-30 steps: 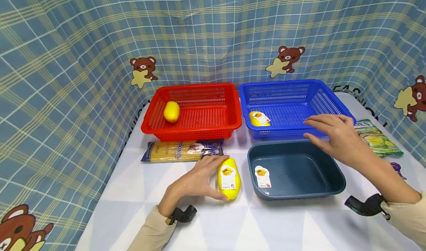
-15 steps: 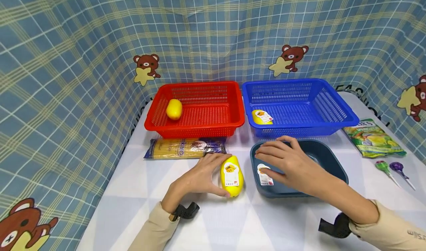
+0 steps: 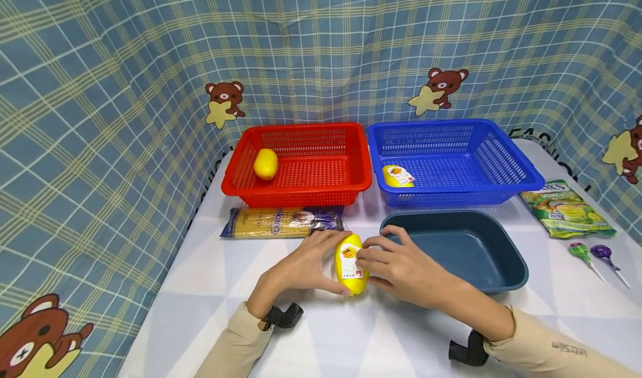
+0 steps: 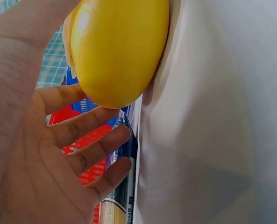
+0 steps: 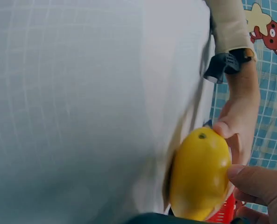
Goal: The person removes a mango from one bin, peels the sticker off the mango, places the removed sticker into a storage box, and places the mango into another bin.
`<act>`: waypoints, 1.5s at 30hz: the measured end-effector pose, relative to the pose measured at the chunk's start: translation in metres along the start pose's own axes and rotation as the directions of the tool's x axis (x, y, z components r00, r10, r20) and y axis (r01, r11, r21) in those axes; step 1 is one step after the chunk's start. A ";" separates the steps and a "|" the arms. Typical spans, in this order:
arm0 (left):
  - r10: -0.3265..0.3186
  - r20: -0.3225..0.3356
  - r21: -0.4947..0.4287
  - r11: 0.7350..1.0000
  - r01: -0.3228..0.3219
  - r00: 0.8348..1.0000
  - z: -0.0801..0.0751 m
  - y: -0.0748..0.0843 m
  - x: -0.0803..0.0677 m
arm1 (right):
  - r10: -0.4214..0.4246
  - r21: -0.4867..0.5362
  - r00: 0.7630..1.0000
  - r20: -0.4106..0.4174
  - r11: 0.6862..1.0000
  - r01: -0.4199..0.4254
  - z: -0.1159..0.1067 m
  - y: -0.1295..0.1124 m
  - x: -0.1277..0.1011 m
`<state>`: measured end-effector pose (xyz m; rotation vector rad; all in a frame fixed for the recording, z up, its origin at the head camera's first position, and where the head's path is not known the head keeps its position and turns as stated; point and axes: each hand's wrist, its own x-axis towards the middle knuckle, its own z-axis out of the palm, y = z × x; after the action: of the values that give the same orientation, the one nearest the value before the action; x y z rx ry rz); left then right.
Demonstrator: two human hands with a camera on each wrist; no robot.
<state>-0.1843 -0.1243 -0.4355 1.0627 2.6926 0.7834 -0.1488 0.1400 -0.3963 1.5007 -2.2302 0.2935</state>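
Observation:
A yellow mango (image 3: 343,280) with a white label (image 3: 349,262) on top lies on the white cloth. My left hand (image 3: 307,265) holds it from the left, thumb at the near end and index finger at the far end; the left wrist view shows the other fingers spread beside the mango (image 4: 122,51). From the right, my right hand (image 3: 403,271) reaches over the mango with bent fingertips at the label's edge. Its thumb (image 5: 236,172) touches the side of the mango in the right wrist view. I cannot tell whether the right fingers pinch the label.
Behind stand a red basket (image 3: 321,195) and a blue basket (image 3: 451,183), each with a yellow mango. A dark teal bin (image 3: 466,250) is right of my hands. Pasta (image 3: 271,223), a green packet (image 3: 569,208) and two lollipops (image 3: 579,250) (image 3: 600,251) lie around.
My right hand has swept left and toward me, from over the blue basket's near side, across the bin, to the mango. The left hand has kept its hold on the mango.

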 end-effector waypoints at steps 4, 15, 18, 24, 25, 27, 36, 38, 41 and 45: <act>0.004 0.006 0.001 1.000 -0.004 1.000 0.000 0.001 0.003 | -0.013 -0.007 1.000 0.000 1.000 0.013 0.006 -0.001 -0.001; 0.005 0.031 -0.005 1.000 -0.005 1.000 0.003 0.003 0.006 | 0.040 0.066 0.998 -0.050 0.997 -0.036 0.013 -0.003 -0.003; 0.019 0.027 0.006 1.000 -0.020 0.999 0.002 0.003 0.006 | 0.086 0.093 0.990 -0.113 0.993 -0.076 0.012 -0.002 0.001; 0.048 0.003 0.014 0.999 -0.048 0.999 0.001 0.003 0.005 | 0.194 0.188 0.947 -0.258 0.971 -0.148 -0.003 0.006 0.017; 0.044 0.000 0.014 0.999 -0.044 0.999 0.001 0.003 0.005 | 0.208 0.196 0.940 -0.270 0.968 -0.158 -0.006 0.008 0.019; 0.038 -0.007 0.010 0.999 -0.038 0.999 0.001 0.002 0.005 | 0.228 0.202 0.930 -0.288 0.964 -0.174 -0.012 0.012 0.021; 0.012 0.006 -0.003 1.000 -0.012 1.000 0.004 0.000 0.005 | 0.306 0.169 0.918 -0.253 0.948 -0.269 -0.037 0.029 -0.003; 0.004 0.010 -0.003 1.000 -0.004 1.000 0.003 0.000 0.004 | 0.332 0.155 0.914 -0.232 0.941 -0.302 -0.042 0.034 -0.012; -0.009 0.017 -0.007 1.000 0.009 1.000 0.001 0.000 0.003 | 0.364 0.125 0.909 -0.204 0.931 -0.344 -0.048 0.043 -0.026; -0.023 0.023 -0.011 1.000 0.023 0.999 0.000 -0.001 0.001 | 0.390 0.084 0.904 -0.174 0.921 -0.381 -0.049 0.055 -0.044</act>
<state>-0.1853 -0.1238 -0.4361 1.0295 2.6732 0.7768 -0.1737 0.2178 -0.3700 0.9915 -2.3628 0.5884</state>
